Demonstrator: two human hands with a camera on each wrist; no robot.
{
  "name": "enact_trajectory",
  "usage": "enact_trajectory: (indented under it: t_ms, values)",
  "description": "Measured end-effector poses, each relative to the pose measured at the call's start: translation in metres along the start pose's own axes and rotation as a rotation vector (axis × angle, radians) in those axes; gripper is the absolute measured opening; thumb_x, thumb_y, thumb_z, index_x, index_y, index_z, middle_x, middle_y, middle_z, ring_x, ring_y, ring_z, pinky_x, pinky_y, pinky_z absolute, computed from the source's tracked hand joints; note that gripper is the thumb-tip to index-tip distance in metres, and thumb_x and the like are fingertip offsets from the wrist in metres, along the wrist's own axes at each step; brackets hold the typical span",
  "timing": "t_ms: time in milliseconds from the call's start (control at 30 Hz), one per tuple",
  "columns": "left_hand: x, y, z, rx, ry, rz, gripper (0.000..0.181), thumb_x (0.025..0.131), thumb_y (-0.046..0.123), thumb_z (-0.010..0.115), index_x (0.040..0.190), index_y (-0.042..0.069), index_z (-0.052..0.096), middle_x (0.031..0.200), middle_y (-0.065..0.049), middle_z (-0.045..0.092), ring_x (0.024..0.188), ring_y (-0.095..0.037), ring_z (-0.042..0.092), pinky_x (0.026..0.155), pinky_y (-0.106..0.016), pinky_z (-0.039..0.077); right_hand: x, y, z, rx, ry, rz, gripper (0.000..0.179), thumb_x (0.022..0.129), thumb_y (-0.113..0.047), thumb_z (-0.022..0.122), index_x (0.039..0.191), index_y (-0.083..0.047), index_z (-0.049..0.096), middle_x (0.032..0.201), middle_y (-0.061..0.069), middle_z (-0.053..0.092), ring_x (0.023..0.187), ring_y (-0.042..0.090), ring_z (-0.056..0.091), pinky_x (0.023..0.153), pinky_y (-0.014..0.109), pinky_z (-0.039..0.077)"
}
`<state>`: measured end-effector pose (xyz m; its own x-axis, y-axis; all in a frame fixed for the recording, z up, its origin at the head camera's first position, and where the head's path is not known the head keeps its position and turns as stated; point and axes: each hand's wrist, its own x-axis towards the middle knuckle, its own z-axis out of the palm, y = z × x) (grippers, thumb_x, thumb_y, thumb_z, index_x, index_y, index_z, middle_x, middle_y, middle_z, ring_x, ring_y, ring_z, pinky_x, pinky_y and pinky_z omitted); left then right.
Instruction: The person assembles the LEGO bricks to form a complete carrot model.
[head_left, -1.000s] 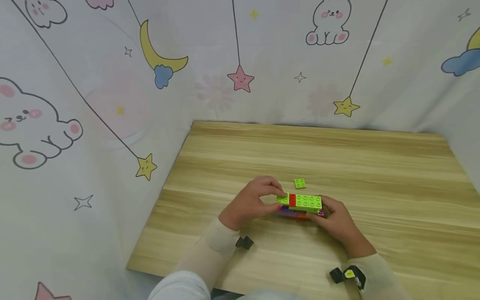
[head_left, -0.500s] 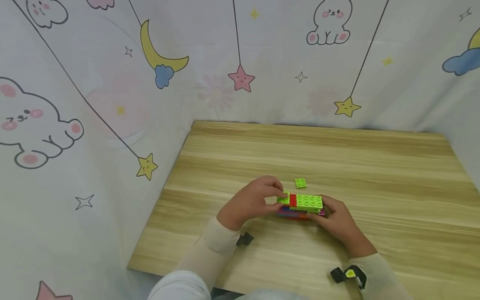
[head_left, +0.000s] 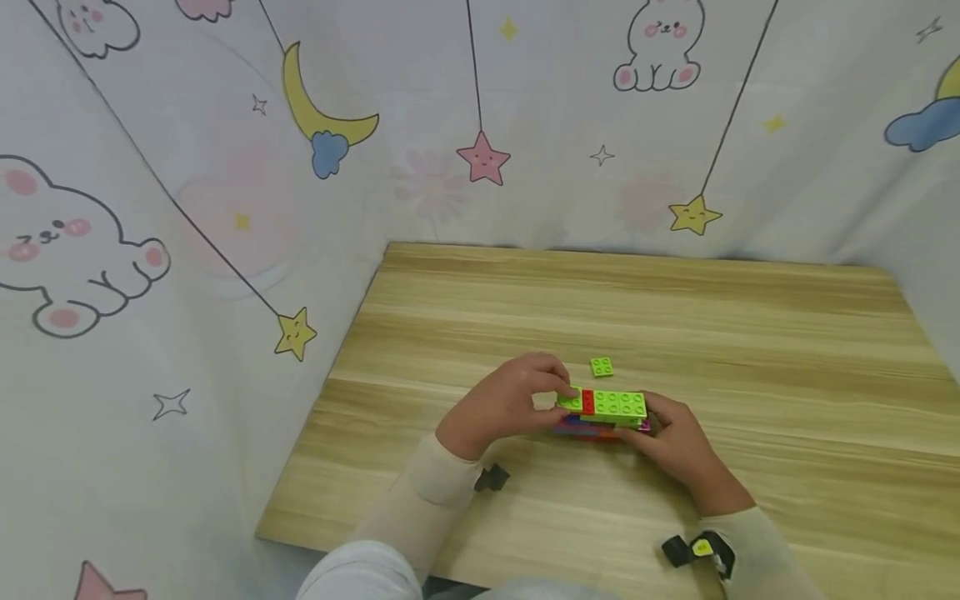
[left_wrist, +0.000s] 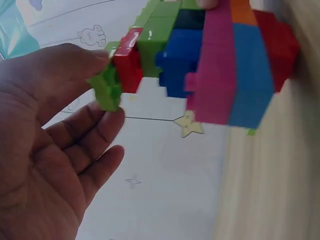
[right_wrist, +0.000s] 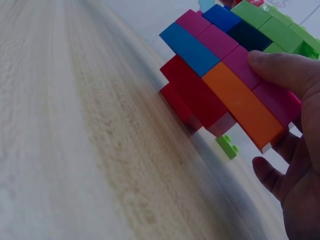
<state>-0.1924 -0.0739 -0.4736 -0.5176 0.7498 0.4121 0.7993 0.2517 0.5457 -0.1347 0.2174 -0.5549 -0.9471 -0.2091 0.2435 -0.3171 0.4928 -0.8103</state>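
Observation:
My left hand [head_left: 502, 404] pinches a lime green brick [left_wrist: 106, 85] between thumb and fingers, at the left end of the top row. Right beside that brick stands a narrow red brick [head_left: 588, 402], followed by more lime green bricks [head_left: 620, 403]. Below them the stack shows blue [left_wrist: 182, 60], pink [left_wrist: 215, 85], light blue [left_wrist: 252, 75], orange [right_wrist: 242, 105] and red bricks [right_wrist: 195, 95]. The right end of this stack is gripped by my right hand [head_left: 678, 437], its thumb [right_wrist: 280, 67] on a pink brick. Some of its fingers are hidden behind the stack.
A loose lime green brick [head_left: 602, 367] lies on the wooden table [head_left: 450, 308] just behind the stack. White curtains [head_left: 555, 200] printed with stars, bears and a moon hang along the back and sides. Each sleeve has a black device at the wrist.

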Motion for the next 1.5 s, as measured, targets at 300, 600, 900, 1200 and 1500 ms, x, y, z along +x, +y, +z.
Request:
enact_trajectory:
  t_ms: [300,600,900,1200,1500]
  values:
    - [-0.018,-0.03,0.048,-0.309,-0.032,-0.344,0.055,0.085,0.022,0.088,0.136,0.017,0.067,0.125,0.01,0.07,0.108,-0.006,0.064,0.096,-0.027,0.053,0.001,0.004,0.001,0.13,-0.022,-0.016,0.043,0.091,-0.021,0.082,0.129,-0.006,0.069,0.123,-0.002,0.072,0.116,0.0,0.062,0.099,0.012,0.042]
    - [-0.022,-0.039,0.054,-0.332,0.018,-0.357,0.039,0.082,0.012,0.088,0.119,0.013,0.075,0.116,0.005,0.075,0.105,-0.005,0.067,0.095,-0.026,0.053,0.048,0.034,-0.002,0.047,0.054,-0.008,0.038,0.108,-0.029,0.057,0.14,-0.009,0.064,0.136,0.012,0.065,0.127,0.02,0.057,0.108,0.036,0.042]
    - [-0.024,-0.044,0.056,-0.332,0.017,-0.305,0.037,0.085,0.013,0.086,0.121,0.012,0.074,0.116,0.004,0.074,0.105,-0.004,0.067,0.095,-0.025,0.053,0.077,0.046,0.005,-0.301,-0.095,-0.139,0.036,0.092,-0.012,0.078,0.127,-0.006,0.072,0.126,0.014,0.069,0.121,0.039,0.056,0.105,0.063,0.038]
    - [-0.022,-0.046,0.058,-0.333,0.042,-0.294,0.037,0.084,0.009,0.086,0.119,0.011,0.074,0.115,0.001,0.075,0.101,-0.006,0.067,0.091,-0.025,0.055,0.041,0.005,-0.028,0.048,0.186,-0.141,0.034,0.09,0.005,0.076,0.122,-0.005,0.074,0.118,0.009,0.069,0.11,0.018,0.061,0.095,0.027,0.048]
    - [-0.022,-0.046,0.055,-0.351,0.051,-0.293,0.036,0.083,0.008,0.086,0.117,0.01,0.075,0.114,0.0,0.075,0.101,-0.008,0.067,0.091,-0.026,0.055,0.015,-0.026,-0.038,-0.013,0.086,-0.49,0.056,0.063,0.02,0.085,0.113,-0.002,0.078,0.112,0.01,0.07,0.111,0.01,0.063,0.096,0.013,0.046]
